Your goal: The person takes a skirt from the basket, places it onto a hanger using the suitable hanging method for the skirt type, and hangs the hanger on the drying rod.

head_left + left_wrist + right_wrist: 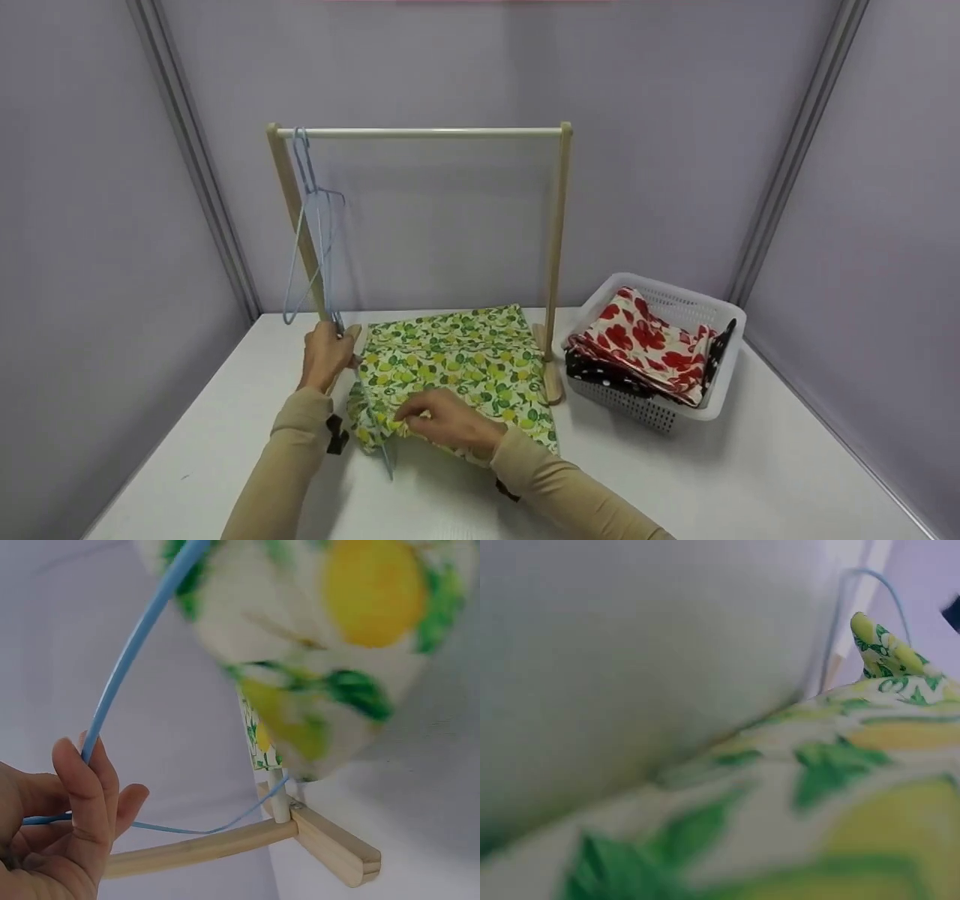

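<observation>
Head view: what's at the centre?

White cloth printed with yellow lemons and green leaves. It's on the smooth white table, between the feet of the pale wooden rack with a white rail. Near left part is lifted and bunched.

Left hand?

At the cloth's left side. Left wrist view: fingers curled round a slim light-blue hanger, gripping it.

Hanger vs cloth?

Runs along the cloth's left part; one blue end pokes out past the near edge, over the table. Can't tell how much of it is under the fabric.

Right hand?

Fingers bent, thumb and forefinger pinching the bunched near-left edge. Right wrist view is mostly blurred lemon print, with a blue hanger arc behind.

Rest of the rack?

Spare light-blue hangers hang at the rail's left end, close to the post.

Right side?

White perforated plastic basket on the table, just beyond the rack's right foot. Holds white cloth with red flowers on top of black cloth with white dots.

Surround?

Lilac-grey wall panels, metal corner strips.
</observation>
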Demonstrator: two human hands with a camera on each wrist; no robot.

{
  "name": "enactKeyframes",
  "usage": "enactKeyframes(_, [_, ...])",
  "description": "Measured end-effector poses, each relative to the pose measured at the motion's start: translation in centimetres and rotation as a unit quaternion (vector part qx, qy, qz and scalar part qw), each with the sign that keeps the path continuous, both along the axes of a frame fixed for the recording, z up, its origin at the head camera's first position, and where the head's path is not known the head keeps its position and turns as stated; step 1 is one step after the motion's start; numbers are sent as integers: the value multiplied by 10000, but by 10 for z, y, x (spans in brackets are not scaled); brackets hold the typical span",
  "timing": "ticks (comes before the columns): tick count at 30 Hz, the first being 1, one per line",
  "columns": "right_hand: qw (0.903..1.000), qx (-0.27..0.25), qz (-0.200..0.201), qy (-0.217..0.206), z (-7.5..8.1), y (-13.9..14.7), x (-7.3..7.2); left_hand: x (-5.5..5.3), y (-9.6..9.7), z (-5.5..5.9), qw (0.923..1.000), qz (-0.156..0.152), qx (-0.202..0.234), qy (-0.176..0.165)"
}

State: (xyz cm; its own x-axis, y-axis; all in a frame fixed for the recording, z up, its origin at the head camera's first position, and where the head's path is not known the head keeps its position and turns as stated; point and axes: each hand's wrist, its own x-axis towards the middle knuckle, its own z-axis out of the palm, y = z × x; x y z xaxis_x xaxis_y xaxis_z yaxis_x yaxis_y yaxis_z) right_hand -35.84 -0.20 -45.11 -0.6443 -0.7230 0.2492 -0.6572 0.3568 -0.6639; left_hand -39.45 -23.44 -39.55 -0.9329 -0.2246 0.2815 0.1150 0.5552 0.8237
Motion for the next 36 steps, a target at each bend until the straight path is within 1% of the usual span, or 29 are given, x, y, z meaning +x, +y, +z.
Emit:
enactKeyframes(2, [9991, 268, 317, 122, -5, -2, 0, 1, -1, -1, 9999, -15, -93, 73])
enactKeyframes(3, [9984, 365, 406, 128, -7, -2, 0, 1, -2, -2, 9999, -16, -119, 104])
enactKeyframes(7, [9979, 535, 376, -23, -11, -2, -1, 2, -3, -1, 9996, -31, -90, 279])
enactKeyframes(9, [9965, 736, 378, 93, -11, -3, -1, 2, -4, -1, 9997, -2, -88, 236])
enactKeyframes(10, [9950, 880, 424, 219, -11, -3, 0, 2, -4, 0, 9998, 4, -90, 194])
enactKeyframes(13, [9857, 1371, 625, 760, -14, -7, 3, 3, -4, 1, 9999, -136, -75, -19])
enactKeyframes(14, [9823, 1498, 697, 881, -16, -9, 5, 2, -3, 1, 9998, -187, -64, -92])
enactKeyframes(16, [9775, 1673, 804, 1001, -18, -13, 7, 1, -2, 2, 9993, -309, -62, -181])
enactKeyframes(18, [9742, 1858, 781, 1015, -20, -17, 11, 1, -2, 2, 9990, -372, -60, -232])
enactKeyframes(19, [9717, 1988, 729, 1048, -20, -20, 13, 0, -1, 1, 9991, -346, -56, -246])
enactKeyframes(21, [9642, 2304, 591, 1171, -21, -24, 18, 1, -2, 0, 9993, -283, -58, -255])
enactKeyframes(24, [9433, 2788, 331, 1772, -22, -31, 26, 1, -4, -1, 9996, -147, -67, -225])
enactKeyframes(25, [9352, 2886, 278, 2035, -23, -33, 28, 1, -4, -1, 9997, -104, -73, -196])
enactKeyframes(26, [9293, 2926, 250, 2239, -23, -35, 30, 1, -4, -1, 9998, -93, -61, -168])
enactKeyframes(28, [9208, 2896, 215, 2602, -23, -36, 33, 1, -6, -1, 9998, -83, -61, -147])
enactKeyframes(29, [9202, 2818, 206, 2709, -22, -36, 33, 1, -6, -1, 9999, -78, -46, -137])
enactKeyframes(30, [9230, 2732, 191, 2704, -21, -36, 33, 1, -6, -1, 9999, -75, -30, -120])
enactKeyframes(31, [9295, 2592, 172, 2617, -19, -35, 32, 1, -7, 0, 9999, -105, 14, -101])
enactKeyframes(32, [9372, 2432, 127, 2499, -17, -35, 30, 1, -8, 1, 9999, -127, 38, -87])
enactKeyframes(34, [9562, 2019, -33, 2119, -13, -33, 24, 1, -9, 2, 9998, -198, 62, -59])
enactKeyframes(36, [9756, 1466, -253, 1616, -10, -31, 17, 1, -9, 3, 9996, -282, 59, -39])
